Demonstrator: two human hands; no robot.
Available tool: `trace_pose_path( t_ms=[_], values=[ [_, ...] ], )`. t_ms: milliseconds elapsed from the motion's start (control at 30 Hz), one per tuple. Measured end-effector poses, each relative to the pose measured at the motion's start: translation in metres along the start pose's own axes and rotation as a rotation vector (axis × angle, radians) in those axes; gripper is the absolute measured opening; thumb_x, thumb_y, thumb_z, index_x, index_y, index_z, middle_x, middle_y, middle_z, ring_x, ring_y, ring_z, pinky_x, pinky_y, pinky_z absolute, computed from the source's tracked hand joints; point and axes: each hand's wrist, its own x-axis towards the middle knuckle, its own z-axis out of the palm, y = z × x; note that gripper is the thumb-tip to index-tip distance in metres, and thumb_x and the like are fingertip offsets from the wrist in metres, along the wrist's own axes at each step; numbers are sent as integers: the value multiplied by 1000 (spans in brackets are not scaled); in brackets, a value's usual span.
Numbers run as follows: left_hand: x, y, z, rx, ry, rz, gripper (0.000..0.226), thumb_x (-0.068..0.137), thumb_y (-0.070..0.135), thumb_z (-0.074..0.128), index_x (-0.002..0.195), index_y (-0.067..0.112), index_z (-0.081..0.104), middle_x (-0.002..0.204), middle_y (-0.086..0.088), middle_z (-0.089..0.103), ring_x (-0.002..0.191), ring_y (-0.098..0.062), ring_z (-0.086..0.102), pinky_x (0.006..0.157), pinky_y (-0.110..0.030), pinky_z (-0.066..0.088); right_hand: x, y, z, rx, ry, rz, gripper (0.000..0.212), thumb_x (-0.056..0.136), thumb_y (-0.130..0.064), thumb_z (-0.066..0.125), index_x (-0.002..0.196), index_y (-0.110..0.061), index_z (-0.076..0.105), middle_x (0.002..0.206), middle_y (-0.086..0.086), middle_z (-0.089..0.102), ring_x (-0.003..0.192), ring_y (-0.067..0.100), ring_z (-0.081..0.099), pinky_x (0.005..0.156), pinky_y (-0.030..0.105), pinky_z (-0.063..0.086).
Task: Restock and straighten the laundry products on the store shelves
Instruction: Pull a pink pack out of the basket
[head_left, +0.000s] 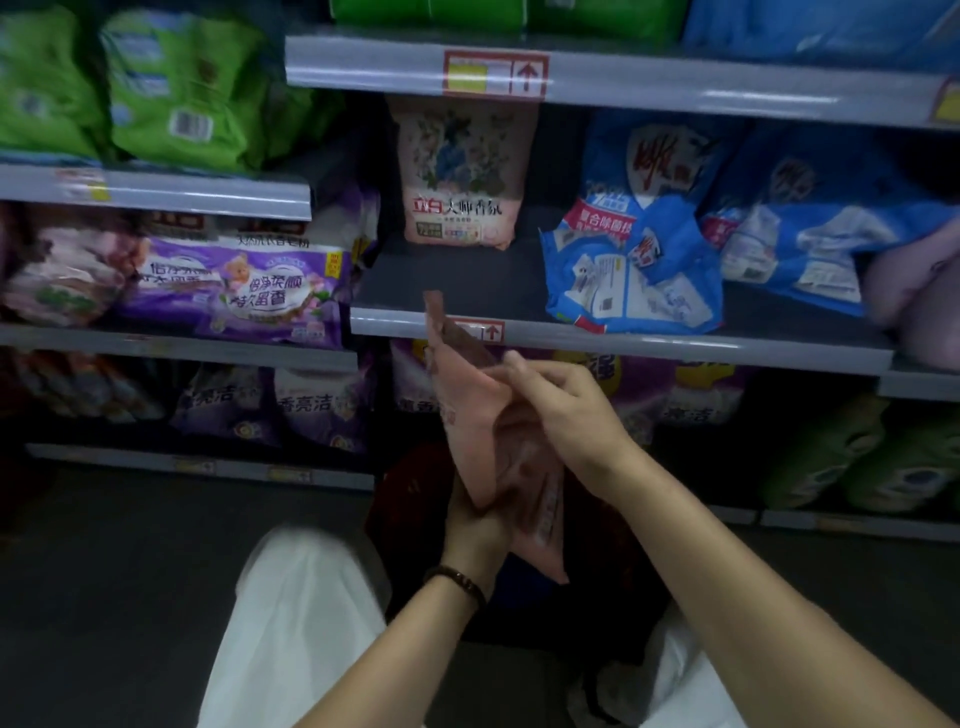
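Where the grey metal shelves (675, 343) fill the view, their smooth front rails run in stepped tiers.

Blue bags (634, 260), 3 o'clock: glossy film, crumpled and slumped, with one lying forward as far as the rail.

Green bags (176, 88), 10 o'clock: plump, pillow-shaped and shiny.

Purple bags (249, 291), 9 o'clock: flat printed film, lying face up.

Pink bag (462, 171), 12 o'clock of centre: rectangular with a floral print. It stands upright at the back of the middle tier, with bare dark shelf in front of it.

Pouch (475, 415), centre: soft pink film, flattened and creased. It is held tilted in front of and mostly below the middle rail, and its top corner crosses the rail beside a red-bordered tag (491, 331).

Left hand (475, 525), 6 o'clock of the pouch: it clasps the lower part, fingers curled round the film.

Right hand (566, 410), 3 o'clock of the pouch: fingers bent over the upper edge, pinching it.

Bracelet (457, 579): dark beads on the left wrist.
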Motion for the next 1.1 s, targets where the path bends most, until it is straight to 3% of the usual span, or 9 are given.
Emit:
trace_pose_path(
  t_ms=[200,267,333,500,633,700,867,1000,1100],
  values=[
    [8,24,-14,-185,-28,-134,37,90,-14,63,121,3,69,117,-21,75,92,-29,76,77,-36,64,-31,54,-35,-392,369,190,13,93,-21,74,90,-33,78,88,-20,72,88,9,67,75,20,50],
    [15,32,-11,-253,-52,-147,32,91,-11,62,120,-2,70,120,-25,74,105,-38,74,88,-43,61,-38,72,-36,-213,289,360,8,88,-38,75,83,-33,77,85,-15,74,84,12,69,81,18,55],
    [24,40,-7,-301,-100,-160,32,93,-3,64,125,-5,68,122,-26,73,114,-42,71,94,-46,60,-40,85,-31,71,181,450,38,76,-57,72,101,-30,81,99,-2,82,95,24,77,96,44,60],
    [44,69,-5,-277,-305,-149,46,101,26,60,139,-1,62,135,-26,67,127,-40,64,108,-50,52,-23,73,-22,426,78,358,37,89,-18,71,125,-13,71,112,19,79,94,34,77,71,44,59],
    [76,98,-13,-229,-275,19,62,86,38,81,132,0,66,119,-16,76,101,-22,76,78,-31,62,13,69,-24,430,152,318,49,77,-10,76,125,-15,70,110,15,80,86,27,77,63,37,59],
    [97,114,-19,-332,-235,64,40,95,23,70,127,0,67,107,-11,79,91,-19,77,72,-30,63,34,65,-29,389,159,286,58,68,-10,82,125,-15,70,107,11,81,85,25,77,67,38,58],
    [158,150,-26,-335,-238,-5,32,100,21,66,130,29,69,137,-14,68,129,-37,63,115,-36,45,101,53,-47,305,149,159,46,88,7,66,128,-14,71,117,16,78,104,31,76,85,46,61],
    [198,172,-10,-229,-60,125,31,103,12,58,134,14,65,128,-17,73,113,-37,71,92,-51,61,159,40,-45,100,180,98,45,92,2,71,134,-15,64,122,6,77,110,22,74,88,34,62],
    [230,185,-5,-74,-25,118,19,102,15,62,119,12,68,103,-13,79,88,-30,77,70,-40,64,201,38,-39,-194,284,24,47,95,-15,73,139,-20,58,124,-4,72,116,18,70,94,38,60]
  ],
)
